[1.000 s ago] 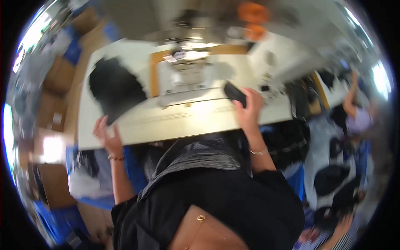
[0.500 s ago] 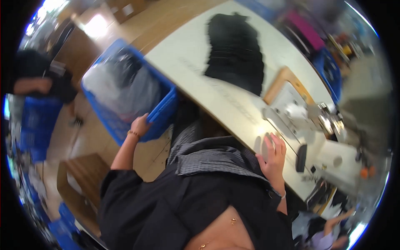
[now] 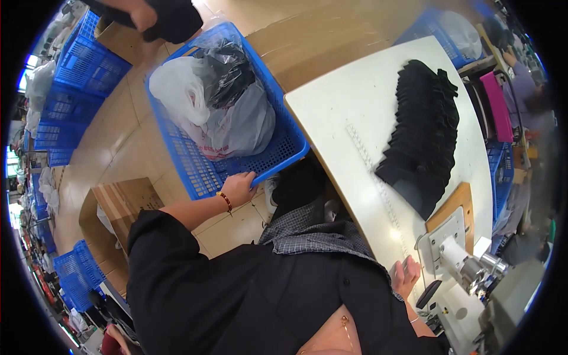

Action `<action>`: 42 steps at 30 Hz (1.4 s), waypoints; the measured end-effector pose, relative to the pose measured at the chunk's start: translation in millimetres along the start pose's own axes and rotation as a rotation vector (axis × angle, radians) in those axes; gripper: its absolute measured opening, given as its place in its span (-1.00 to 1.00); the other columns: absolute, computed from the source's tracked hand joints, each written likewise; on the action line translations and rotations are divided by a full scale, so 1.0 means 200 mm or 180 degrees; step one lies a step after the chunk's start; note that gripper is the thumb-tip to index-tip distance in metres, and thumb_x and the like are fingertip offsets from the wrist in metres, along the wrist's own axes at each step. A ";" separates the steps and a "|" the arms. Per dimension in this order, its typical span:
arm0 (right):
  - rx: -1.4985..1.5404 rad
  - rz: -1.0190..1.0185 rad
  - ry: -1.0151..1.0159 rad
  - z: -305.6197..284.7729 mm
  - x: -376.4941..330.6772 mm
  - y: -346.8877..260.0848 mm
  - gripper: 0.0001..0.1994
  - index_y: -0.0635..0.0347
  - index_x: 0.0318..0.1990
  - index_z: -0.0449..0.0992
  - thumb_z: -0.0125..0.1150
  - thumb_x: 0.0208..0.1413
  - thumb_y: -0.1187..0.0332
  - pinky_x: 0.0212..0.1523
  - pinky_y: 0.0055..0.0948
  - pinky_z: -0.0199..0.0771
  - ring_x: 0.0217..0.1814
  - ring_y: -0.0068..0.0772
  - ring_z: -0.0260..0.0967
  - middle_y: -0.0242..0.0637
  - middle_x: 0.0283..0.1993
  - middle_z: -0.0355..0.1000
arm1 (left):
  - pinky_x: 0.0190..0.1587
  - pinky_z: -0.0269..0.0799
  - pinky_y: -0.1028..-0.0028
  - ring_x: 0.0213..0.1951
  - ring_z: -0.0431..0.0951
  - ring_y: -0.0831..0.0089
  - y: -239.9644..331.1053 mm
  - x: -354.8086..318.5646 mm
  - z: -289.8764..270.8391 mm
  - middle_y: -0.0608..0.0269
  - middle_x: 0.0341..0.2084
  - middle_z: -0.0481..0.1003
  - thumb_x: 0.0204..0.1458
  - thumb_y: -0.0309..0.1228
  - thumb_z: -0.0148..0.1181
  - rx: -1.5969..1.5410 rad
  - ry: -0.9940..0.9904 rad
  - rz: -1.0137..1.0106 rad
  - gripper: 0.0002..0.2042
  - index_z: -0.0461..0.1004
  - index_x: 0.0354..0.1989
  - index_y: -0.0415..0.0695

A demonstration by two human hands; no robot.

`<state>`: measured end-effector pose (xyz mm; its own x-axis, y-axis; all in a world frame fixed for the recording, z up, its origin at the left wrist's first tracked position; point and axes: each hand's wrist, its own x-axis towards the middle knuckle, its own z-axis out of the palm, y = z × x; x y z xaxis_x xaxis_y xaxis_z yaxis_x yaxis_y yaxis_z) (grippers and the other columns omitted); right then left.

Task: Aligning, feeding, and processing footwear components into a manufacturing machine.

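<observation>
Counter (image 3: pixel 355 106) fills your upper right, black fabric stack (image 3: pixel 423 136) on it; wood floor and blue crates lie left. Your left hand (image 3: pixel 238 188) still curls over the blue basket (image 3: pixel 201 171) rim at centre left. Your right hand (image 3: pixel 407 275) rests spread on the counter edge, view swung closer since before.

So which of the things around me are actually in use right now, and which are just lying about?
In use:
- left hand gripping the rim of the blue basket
- plastic bags inside that basket
- right hand resting on the white table

Lying about:
- stack of black fabric pieces
- sewing machine
- cardboard box
- stacked blue crates
</observation>
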<state>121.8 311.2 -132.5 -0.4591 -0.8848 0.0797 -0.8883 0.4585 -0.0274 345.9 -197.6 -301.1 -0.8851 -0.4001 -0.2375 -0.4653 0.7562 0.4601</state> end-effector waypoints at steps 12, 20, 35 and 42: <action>0.0304 0.0167 -0.0124 0.00 0.02 -0.04 -0.52 -0.04 0.17 0.34 0.20 0.03 0.34 0.28 0.14 0.05 0.29 0.03 0.10 -0.01 0.29 0.14 | -0.25 0.49 0.15 -0.28 0.55 0.05 -0.04 -0.01 -0.01 0.08 -0.34 0.50 -0.09 -0.42 0.19 -0.0147 -0.0090 0.0107 -0.70 0.45 -0.12 -0.10; 0.0757 0.1084 -0.0734 -0.37 0.31 -0.23 -0.33 0.04 0.18 0.31 0.40 -0.20 0.32 0.29 0.04 0.07 0.30 0.07 0.09 -0.02 0.25 0.14 | -0.11 0.51 0.15 -0.06 0.54 0.05 0.08 0.09 -0.25 0.03 -0.10 0.50 0.07 -0.15 0.18 0.0207 -0.1364 -0.1084 -0.54 0.34 0.13 -0.02; 0.1240 0.1584 0.0545 -0.22 1.20 -0.20 -0.82 0.13 -0.22 0.44 0.17 -0.01 0.49 -0.17 -0.16 0.41 -0.16 -0.04 0.37 -0.19 -0.25 0.35 | -0.05 0.45 0.18 -0.18 0.57 -0.02 -0.73 -0.43 -0.72 -0.06 -0.32 0.59 0.04 -0.05 0.07 -0.0497 -0.0936 -0.2238 -0.61 0.63 -0.32 -0.14; 0.1053 0.1538 0.0046 -0.19 1.25 -0.15 -0.82 0.04 -0.29 0.38 0.24 -0.04 0.42 -0.23 -0.14 0.45 -0.15 -0.10 0.36 -0.23 -0.29 0.30 | -0.07 0.48 0.28 -0.20 0.63 0.21 -0.57 -0.70 -0.65 0.07 -0.30 0.63 -0.07 -0.05 0.23 -0.1535 -0.0220 -0.2528 -0.60 0.64 -0.20 -0.09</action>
<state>35.0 79.6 -74.8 -0.8149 -0.5796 -0.0058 -0.5359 0.7573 -0.3733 522.7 -295.0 -209.3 -0.3136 -0.6646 -0.6782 -0.8961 -0.0291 0.4428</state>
